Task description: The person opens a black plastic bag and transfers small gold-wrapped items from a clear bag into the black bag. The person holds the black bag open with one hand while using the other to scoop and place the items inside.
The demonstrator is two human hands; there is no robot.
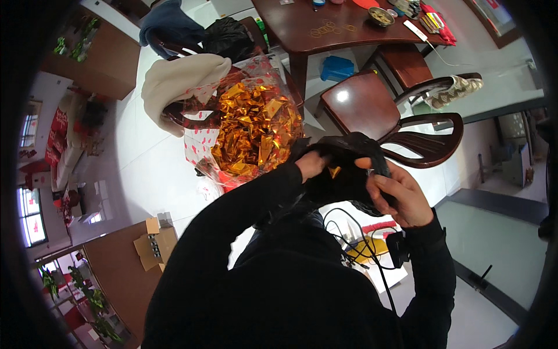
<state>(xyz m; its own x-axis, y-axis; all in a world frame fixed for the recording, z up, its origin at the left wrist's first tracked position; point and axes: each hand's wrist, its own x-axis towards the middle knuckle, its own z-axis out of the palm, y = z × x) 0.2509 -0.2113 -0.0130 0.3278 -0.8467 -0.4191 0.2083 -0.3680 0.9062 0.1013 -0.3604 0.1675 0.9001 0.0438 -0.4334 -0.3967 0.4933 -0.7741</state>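
In front of my body is a black plastic bag [338, 185] with its mouth spread. My right hand [403, 192] grips the bag's rim at its right side, with the thumb and fingers pinching the plastic. My left hand [311, 166] reaches into the mouth from the left; its fingers are blurred and partly hidden, so what they hold is unclear. A small piece of gold foil [335, 171] shows inside the dark opening. Just left of the black bag stands a clear plastic bag [198, 150] printed with red marks, heaped with folded gold foil pieces [250, 124].
A wooden chair [362, 100] stands beyond my right hand, near a dark wooden table [301, 26] bearing rubber bands and a metal bowl [381, 16]. A beige cloth [163, 85] drapes a chair at left. Black cables [364, 235] hang near my right forearm.
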